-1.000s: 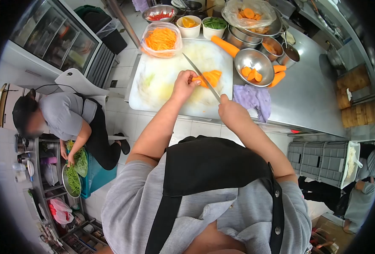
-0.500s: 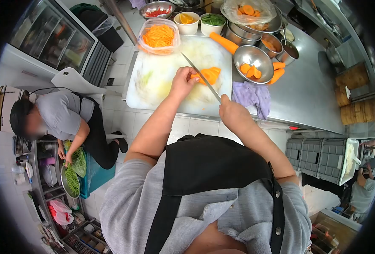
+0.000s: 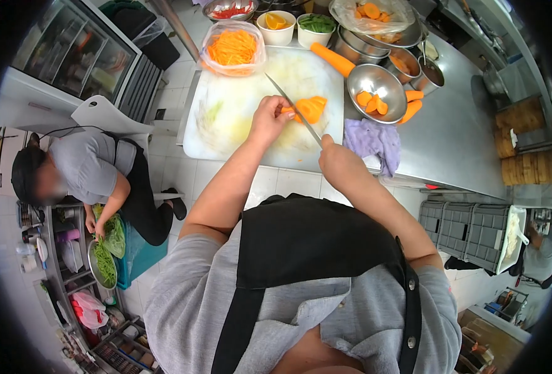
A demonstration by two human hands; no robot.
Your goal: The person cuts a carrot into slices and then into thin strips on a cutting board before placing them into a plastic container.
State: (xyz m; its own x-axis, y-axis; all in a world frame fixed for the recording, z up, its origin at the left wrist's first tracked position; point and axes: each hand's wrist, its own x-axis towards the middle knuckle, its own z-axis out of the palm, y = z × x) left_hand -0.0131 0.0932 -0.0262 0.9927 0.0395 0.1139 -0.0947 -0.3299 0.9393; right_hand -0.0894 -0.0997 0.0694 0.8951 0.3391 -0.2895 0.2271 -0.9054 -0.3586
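Leftmost, we see a seated co-worker [image 3: 86, 163], hands at the edge of a bowl [image 3: 93, 272] of green vegetables [image 3: 106, 265]. Shredded carrot [image 3: 232, 48] fills a plastic bag [image 3: 261, 55] on the far left corner of our white cutting board [image 3: 226, 128]. Our left hand [image 3: 268, 121] has its fingers bent and pinched on the left end of the cut carrot [image 3: 312, 111], which lies on the board's right half. The knife [image 3: 291, 107] slants across it, just beside our fingertips; we cannot tell how deep the blade sits. A peeled carrot [image 3: 332, 60] lies by the board's far right corner. Our right hand [image 3: 339, 159], apart from the left, is wrapped round the knife's near end. Beyond it we have a purple cloth [image 3: 372, 144], then a steel bowl [image 3: 385, 78] holding orange pieces [image 3: 372, 103].
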